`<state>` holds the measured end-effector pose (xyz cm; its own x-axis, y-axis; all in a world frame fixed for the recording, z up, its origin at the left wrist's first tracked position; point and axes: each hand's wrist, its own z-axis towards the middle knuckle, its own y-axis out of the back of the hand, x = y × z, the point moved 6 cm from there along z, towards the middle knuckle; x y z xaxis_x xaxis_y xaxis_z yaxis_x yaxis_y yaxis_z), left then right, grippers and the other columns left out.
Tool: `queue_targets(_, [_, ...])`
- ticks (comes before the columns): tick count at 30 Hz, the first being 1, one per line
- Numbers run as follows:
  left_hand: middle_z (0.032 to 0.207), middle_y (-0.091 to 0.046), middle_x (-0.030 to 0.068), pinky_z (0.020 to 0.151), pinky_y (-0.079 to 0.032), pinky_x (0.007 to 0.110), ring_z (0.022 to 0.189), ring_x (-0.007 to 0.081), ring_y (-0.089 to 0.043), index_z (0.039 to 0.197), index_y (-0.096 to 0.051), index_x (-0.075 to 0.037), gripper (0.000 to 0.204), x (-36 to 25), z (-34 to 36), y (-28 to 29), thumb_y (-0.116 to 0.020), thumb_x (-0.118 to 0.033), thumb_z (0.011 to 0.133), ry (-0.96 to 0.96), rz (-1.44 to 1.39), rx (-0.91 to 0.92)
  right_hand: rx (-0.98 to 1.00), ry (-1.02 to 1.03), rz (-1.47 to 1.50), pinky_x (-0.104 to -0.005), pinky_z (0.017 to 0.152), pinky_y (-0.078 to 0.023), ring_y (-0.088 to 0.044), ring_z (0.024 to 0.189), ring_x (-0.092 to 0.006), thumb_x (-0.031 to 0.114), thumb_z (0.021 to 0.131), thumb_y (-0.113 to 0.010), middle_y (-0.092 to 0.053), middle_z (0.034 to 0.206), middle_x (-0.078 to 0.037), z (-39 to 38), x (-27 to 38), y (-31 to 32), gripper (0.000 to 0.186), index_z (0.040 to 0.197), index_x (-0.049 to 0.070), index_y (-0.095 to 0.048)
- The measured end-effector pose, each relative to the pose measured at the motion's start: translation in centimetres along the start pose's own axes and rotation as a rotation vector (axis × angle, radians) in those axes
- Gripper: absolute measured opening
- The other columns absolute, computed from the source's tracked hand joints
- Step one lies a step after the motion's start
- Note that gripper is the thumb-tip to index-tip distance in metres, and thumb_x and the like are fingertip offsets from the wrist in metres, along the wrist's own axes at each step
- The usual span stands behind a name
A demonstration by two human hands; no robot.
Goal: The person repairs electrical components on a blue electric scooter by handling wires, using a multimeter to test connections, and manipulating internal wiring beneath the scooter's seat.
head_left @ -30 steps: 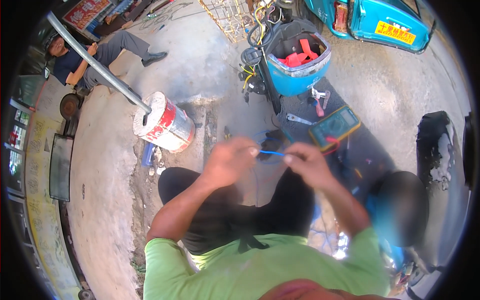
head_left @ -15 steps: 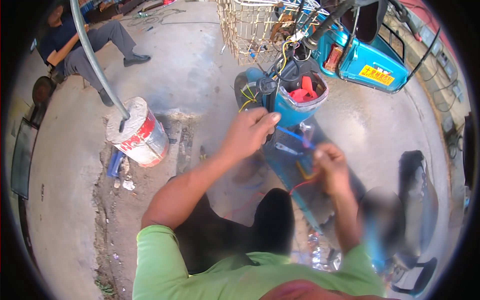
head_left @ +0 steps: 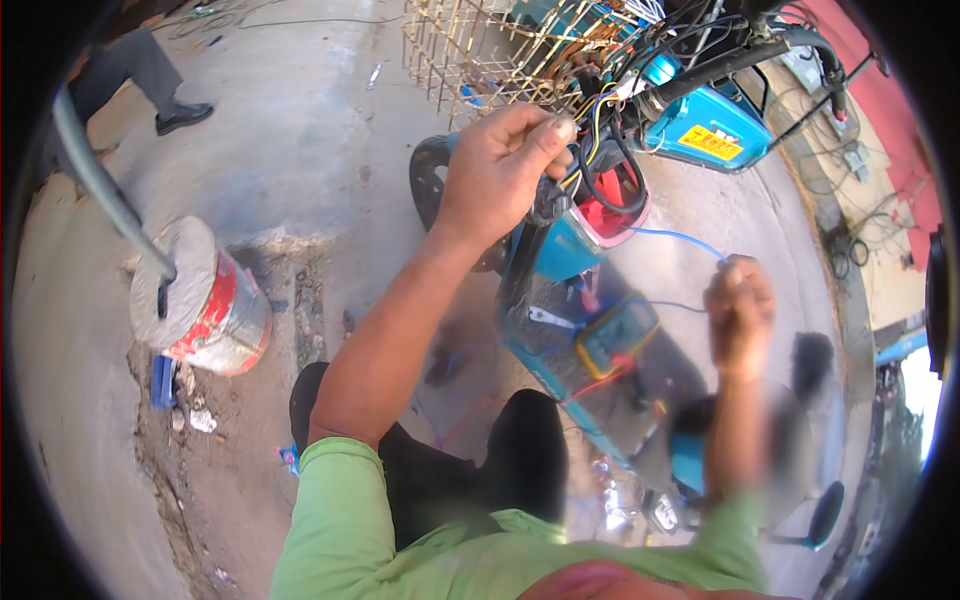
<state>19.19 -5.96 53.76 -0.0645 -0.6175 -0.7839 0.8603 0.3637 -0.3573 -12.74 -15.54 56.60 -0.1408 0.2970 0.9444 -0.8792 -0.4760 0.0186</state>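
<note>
Blue wire (head_left: 680, 238) runs taut from an electric scooter's (head_left: 560, 250) front toward the right hand (head_left: 740, 315), at about three o'clock, whose grip is pinched closed on the wire's end. At twelve o'clock the left hand (head_left: 495, 175) is raised to the scooter's steering column, its grip curled tight around a bundle of black cables (head_left: 600, 185) just below the handlebar (head_left: 730, 65). A yellow meter (head_left: 615, 335) lies on the scooter's footboard between the two hands, toward five o'clock of the left one. A wire basket (head_left: 480, 50) sits at the front of the scooter. At nine o'clock a red-and-white bucket (head_left: 205, 310), filled with concrete, stands on the pavement (head_left: 300, 150) with a grey pipe (head_left: 100, 190) rising from it.
</note>
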Motion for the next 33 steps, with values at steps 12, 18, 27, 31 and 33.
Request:
queue_targets(12, [0.152, -0.043, 0.0264, 0.119, -0.033, 0.044, 0.143, 0.0394, -0.042, 0.15, -0.043, 0.003, 0.074, 8.0, 3.7, -1.9, -0.069, -0.04, 0.096, -0.299, 0.283, 0.361, -0.258, 0.312, -0.843, -0.0194, 0.057, -0.03, -0.042, 0.063, -0.0007, 0.01, 0.097, -0.07, -0.053, 0.074, 0.008, 1.4, 9.8, -10.0, 0.012, 0.104, 0.0, -0.068])
queue_targets(18, [0.155, -0.034, 0.032, 0.115, -0.032, 0.056, 0.139, 0.0513, -0.039, 0.149, -0.043, 0.003, 0.092, 6.3, 1.2, -1.2, -0.084, -0.042, 0.08, -0.448, 0.267, 0.358, -0.322, 0.236, -1.012, -0.019, 0.064, -0.037, -0.049, 0.073, -0.0025, 0.007, 0.097, -0.071, -0.061, 0.086, 0.004, 4.3, 9.2, -15.8, 0.013, 0.107, -0.001, -0.069])
queue_targets(27, [0.154, -0.034, 0.0295, 0.114, -0.03, 0.065, 0.145, 0.0565, -0.027, 0.136, -0.058, -0.001, 0.077, 5.7, -0.2, -1.2, -0.084, -0.04, 0.075, -0.4, 0.055, 0.364, -0.314, 0.291, -1.34, -0.0176, 0.067, -0.04, -0.052, 0.075, -0.002, 0.007, 0.099, -0.068, -0.066, 0.088, 0.002, 7.1, 8.8, -20.3, 0.016, 0.111, -0.004, -0.069])
queue_targets(31, [0.155, -0.032, 0.0241, 0.112, -0.033, 0.063, 0.145, 0.0535, -0.027, 0.135, -0.058, -0.005, 0.077, 5.5, 0.0, -0.4, -0.089, -0.037, 0.073, -0.38, 0.031, 0.371, -0.288, 0.253, -1.334, -0.0181, 0.068, -0.041, -0.053, 0.076, -0.0025, 0.007, 0.1, -0.067, -0.067, 0.088, 0.0, 7.9, 8.8, -21.3, 0.016, 0.111, -0.004, -0.07])
queue_targets(33, [0.154, -0.033, 0.0243, 0.112, -0.033, 0.063, 0.144, 0.0539, -0.028, 0.135, -0.058, -0.005, 0.075, 5.5, -0.2, -0.3, -0.089, -0.037, 0.073, -0.384, 0.024, 0.369, -0.282, 0.244, -1.376, -0.0184, 0.068, -0.042, -0.054, 0.076, -0.0028, 0.007, 0.1, -0.068, -0.068, 0.088, 0.0, 8.5, 9.1, -22.1, 0.016, 0.111, -0.004, -0.07])
